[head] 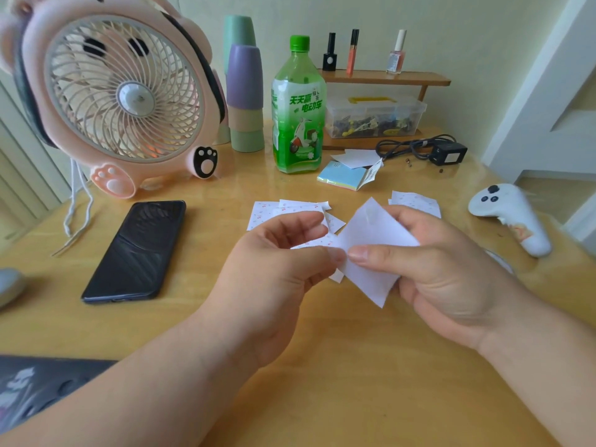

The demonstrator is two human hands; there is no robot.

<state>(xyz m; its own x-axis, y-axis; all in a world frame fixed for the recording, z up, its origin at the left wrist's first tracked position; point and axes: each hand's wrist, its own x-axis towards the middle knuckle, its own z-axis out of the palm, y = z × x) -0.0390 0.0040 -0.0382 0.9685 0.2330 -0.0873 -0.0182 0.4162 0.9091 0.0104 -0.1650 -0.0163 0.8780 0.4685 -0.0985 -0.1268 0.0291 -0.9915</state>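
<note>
While held clear of the table (322,366), the white paper square (371,233) stands diamond-wise, one corner up and one corner down, at mid-table in front of the person.

Left hand (277,262): fingers curled, the thumb tip pinching the paper's left corner. Whether the forefinger meets it from behind cannot be told.

Right hand (451,269): thumb laid flat across the front face, fingers curled behind the sheet. The paper's right corner is hidden in this grip. The two thumb tips lie just beside each other.

The upper and lower edges of the sheet are free.

Directly beneath and beyond the hands lie patterned paper pieces (267,211), overlapping. A second lot (416,201) lies behind the right hand.

To the left, a black phone (135,250) lies flat, well apart from the left hand. To the right, a white controller (512,214) rests near the table edge.

Farther back stand a pink fan (119,91), a green bottle (298,108) and a pad of coloured notes (342,179).

Bare wood shows between the forearms and toward the near edge. A dark mat (38,385) takes the near left corner.
</note>
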